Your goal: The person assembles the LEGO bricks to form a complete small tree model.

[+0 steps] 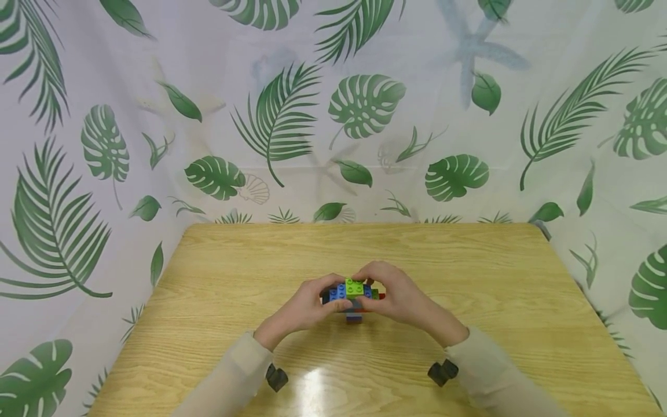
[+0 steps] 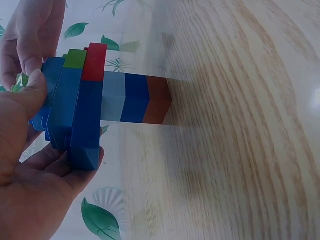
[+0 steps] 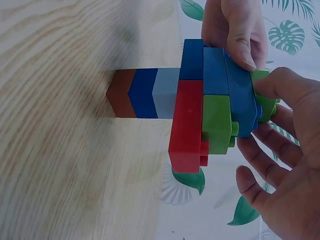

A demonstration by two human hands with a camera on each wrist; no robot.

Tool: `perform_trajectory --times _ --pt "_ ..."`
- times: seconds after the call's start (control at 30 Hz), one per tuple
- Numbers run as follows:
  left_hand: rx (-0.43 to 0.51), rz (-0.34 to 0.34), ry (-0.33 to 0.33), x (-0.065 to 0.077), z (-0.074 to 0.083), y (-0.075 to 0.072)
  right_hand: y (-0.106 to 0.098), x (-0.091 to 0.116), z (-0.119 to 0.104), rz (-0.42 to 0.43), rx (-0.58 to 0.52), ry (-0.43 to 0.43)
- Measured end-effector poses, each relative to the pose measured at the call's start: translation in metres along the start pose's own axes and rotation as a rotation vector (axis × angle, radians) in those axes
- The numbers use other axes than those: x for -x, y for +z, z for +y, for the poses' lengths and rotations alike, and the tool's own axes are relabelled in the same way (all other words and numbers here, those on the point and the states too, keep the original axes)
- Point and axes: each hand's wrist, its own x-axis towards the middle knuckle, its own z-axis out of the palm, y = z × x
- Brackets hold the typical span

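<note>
A stack of toy building bricks stands upright on the table, narrow at the bottom and wider above. Its stem has a brown brick (image 3: 121, 93) at the base, then a dark blue brick (image 2: 136, 98) and a light blue brick (image 3: 166, 93). Wider layers above include a red brick (image 3: 187, 127), a green brick (image 3: 216, 122) and several blue bricks. On top sits a lime green brick (image 1: 355, 288), which my right hand (image 1: 401, 295) pinches between thumb and fingers. My left hand (image 1: 299, 307) holds the blue end of the wide layers, fingers beneath and thumb near the top.
The wood-grain table (image 1: 234, 249) spreads around the stack. A white cloth (image 1: 297, 133) with green leaf prints hangs behind the table and along its sides. Dark wrist-worn devices hang near both cuffs.
</note>
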Motion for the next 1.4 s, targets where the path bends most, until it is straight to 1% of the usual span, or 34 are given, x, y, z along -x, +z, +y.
perform_trajectory --times 0.13,0.27,0.5,0.67,0.77,0.93,1.1,1.27,1.4 --pt "0.002 0.0 0.001 0.0 -0.001 0.001 0.001 0.001 0.0 0.006 0.013 -0.01" --pt "0.005 0.005 0.003 0.0 -0.002 0.001 0.003 0.001 0.001 0.027 0.03 -0.04" --pt "0.0 0.007 0.014 -0.001 -0.003 0.001 0.007 0.004 0.002 0.058 0.021 -0.036" --pt "0.0 0.005 0.01 -0.001 -0.003 0.0 0.008 0.004 0.002 0.064 0.012 -0.039" --pt "-0.001 0.008 0.021 -0.001 -0.004 0.001 0.009 0.004 0.003 0.069 0.007 -0.042" --pt "0.001 0.007 0.038 -0.001 -0.005 0.002 0.01 0.008 0.006 0.091 -0.005 -0.061" --pt "-0.002 0.016 0.032 0.0 -0.005 0.002 0.013 0.011 0.007 0.116 0.001 -0.082" --pt "0.003 0.031 0.019 0.001 -0.006 0.006 0.013 0.015 0.007 0.11 0.03 -0.059" --pt "-0.004 0.056 0.008 0.001 -0.008 0.008 0.011 0.018 0.008 0.083 0.037 -0.012"
